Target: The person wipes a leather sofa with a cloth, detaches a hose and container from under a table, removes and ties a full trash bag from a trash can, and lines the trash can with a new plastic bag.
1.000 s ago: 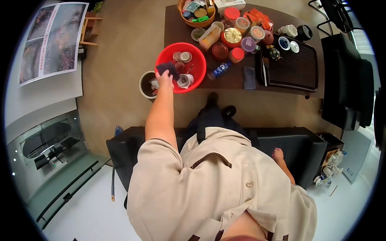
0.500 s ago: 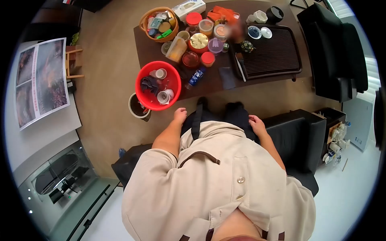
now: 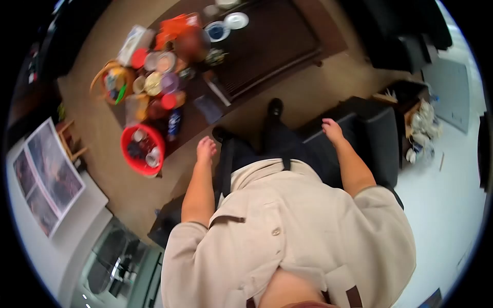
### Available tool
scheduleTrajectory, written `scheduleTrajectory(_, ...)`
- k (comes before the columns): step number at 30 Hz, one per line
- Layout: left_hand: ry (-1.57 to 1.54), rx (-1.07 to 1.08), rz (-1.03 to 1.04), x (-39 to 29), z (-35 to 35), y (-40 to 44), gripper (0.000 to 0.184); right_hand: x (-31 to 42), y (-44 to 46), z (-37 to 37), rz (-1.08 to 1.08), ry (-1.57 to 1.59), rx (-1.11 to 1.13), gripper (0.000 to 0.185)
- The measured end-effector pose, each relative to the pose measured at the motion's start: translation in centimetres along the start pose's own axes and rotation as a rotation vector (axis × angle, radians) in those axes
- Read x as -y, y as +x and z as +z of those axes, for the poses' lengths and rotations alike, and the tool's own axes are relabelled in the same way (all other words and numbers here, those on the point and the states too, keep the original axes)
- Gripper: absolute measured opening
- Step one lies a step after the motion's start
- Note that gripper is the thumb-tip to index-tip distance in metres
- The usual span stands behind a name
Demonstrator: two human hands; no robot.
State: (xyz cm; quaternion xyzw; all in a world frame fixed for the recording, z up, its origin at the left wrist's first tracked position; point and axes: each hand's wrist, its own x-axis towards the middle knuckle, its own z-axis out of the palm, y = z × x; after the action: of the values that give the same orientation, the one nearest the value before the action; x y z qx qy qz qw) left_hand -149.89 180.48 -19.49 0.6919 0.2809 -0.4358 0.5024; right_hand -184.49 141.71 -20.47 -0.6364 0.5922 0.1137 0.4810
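Note:
My left hand [image 3: 206,149] hangs in the air beside my dark trousers [image 3: 281,142], with loosely bent fingers and nothing in it. The red basin [image 3: 127,160] on the table is the nearest thing to its left; dark cloth and white cups lie in the basin. My right hand [image 3: 332,129] is held out over the black sofa [image 3: 377,134], its fingers slightly apart, holding nothing. Between the hands and the table's front edge is a gap. A blue-labelled bottle [image 3: 174,124] lies near that edge.
The dark table [image 3: 197,128] carries several jars and tubs, a wicker basket [image 3: 96,84], an orange bag [image 3: 172,32], white dishes [image 3: 236,20], a brush [image 3: 218,88] and a ridged black grill plate [image 3: 272,49]. A side stand with white cups [image 3: 423,126] is at the right.
The view has turned, so the table now slants and its things lie further left. Both hands have lifted away from my thighs, and my legs have shifted apart.

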Motion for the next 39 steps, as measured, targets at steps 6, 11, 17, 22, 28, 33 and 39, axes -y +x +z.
scheduleTrajectory(6, 0.885, 0.547, 0.227, 5.0, 12.5, -3.0, 0.037, -1.6, 7.2, -3.8, 0.08, 0.079, -0.125, 0.033)
scheduleTrajectory(11, 0.891, 0.629, 0.287, 3.9, 16.0, -1.8, 0.037, 1.4, 9.0, -3.3, 0.352, 0.418, -0.03, 0.028)
scheduleTrajectory(17, 0.887, 0.401, 0.026, 8.2, 15.1, 3.3, 0.033, -2.4, 19.9, -0.6, 0.434, 0.56, -0.02, 0.027)
scheduleTrajectory(22, 0.72, 0.186, -0.288, 11.3, 21.9, 5.8, 0.032, -8.5, 35.1, 5.3, 0.313, 0.347, -0.203, 0.041)
scheduleTrajectory(28, 0.535, 0.354, -0.195, 10.8, 44.3, 13.1, 0.03, -10.4, 49.6, 8.5, 0.041, 0.048, 0.085, 0.045)
scheduleTrajectory(33, 0.389, 0.23, 0.037, 9.3, 59.7, 22.0, 0.047, -11.3, 57.7, 13.5, 0.083, 1.022, 0.082, 0.066)
scheduleTrajectory(39, -0.1, 0.381, -0.137, 11.6, 62.7, 27.2, 0.043, -8.6, 55.4, 9.1, 0.298, 1.052, 0.002, 0.051)
